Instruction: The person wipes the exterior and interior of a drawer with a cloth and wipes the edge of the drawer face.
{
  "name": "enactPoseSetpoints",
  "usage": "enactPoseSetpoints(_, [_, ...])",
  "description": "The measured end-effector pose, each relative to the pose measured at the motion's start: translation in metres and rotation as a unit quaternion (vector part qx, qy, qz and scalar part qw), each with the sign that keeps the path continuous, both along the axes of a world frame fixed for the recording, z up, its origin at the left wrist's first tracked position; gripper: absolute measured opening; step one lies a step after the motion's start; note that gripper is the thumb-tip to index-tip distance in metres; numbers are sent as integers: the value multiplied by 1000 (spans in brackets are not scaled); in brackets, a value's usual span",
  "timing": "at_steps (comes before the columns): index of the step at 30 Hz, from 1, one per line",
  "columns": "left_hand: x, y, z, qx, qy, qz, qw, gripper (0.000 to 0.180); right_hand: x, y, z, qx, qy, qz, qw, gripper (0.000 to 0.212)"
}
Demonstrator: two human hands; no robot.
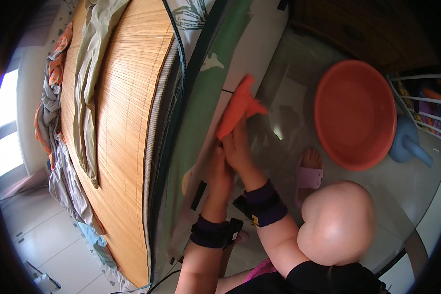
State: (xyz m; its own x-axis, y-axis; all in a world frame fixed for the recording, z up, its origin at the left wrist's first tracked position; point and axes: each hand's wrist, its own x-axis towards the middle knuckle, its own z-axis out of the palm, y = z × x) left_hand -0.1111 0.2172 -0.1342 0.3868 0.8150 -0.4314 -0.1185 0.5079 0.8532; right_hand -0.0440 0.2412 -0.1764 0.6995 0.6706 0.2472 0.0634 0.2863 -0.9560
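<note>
An orange-red cloth (239,109) lies bunched against the pale lower side panel (215,117) of a bed. My right hand (237,152) is closed on its lower part, while the other end stretches up along the panel. My left hand (220,164) sits just beside and partly behind the right one, close to the cloth's bottom tip. Its fingers are largely hidden, so whether they grip the cloth does not show. Dark bands wrap both my wrists.
On the left, a bamboo mat (127,112) covers the bed, with pale green trousers (85,108) on it. Rumpled bedding (51,98) lines the far edge. A red basin (355,115) stands on the floor at right, beside a blue dipper (405,144) and a white wire rack (419,98).
</note>
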Motion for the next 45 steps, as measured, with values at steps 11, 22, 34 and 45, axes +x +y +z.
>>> enactPoseSetpoints(11, [-25, -26, -53, -65, 159, -19, 985, 54, -48, -26, -100, -149, 209, 88, 962, 42])
enactPoseSetpoints(22, [-118, -88, -57, -89, 225, 54, 969, 55, -166, -102, -96, -349, 337, 260, 835, 36])
enactPoseSetpoints(34, [-136, -102, -35, -68, 262, 105, 957, 53, -178, -108, -63, -306, 239, 228, 893, 21])
enactPoseSetpoints(45, [-110, -102, -15, -22, 84, 131, 988, 47, -132, -96, -21, -167, 224, 193, 941, 36])
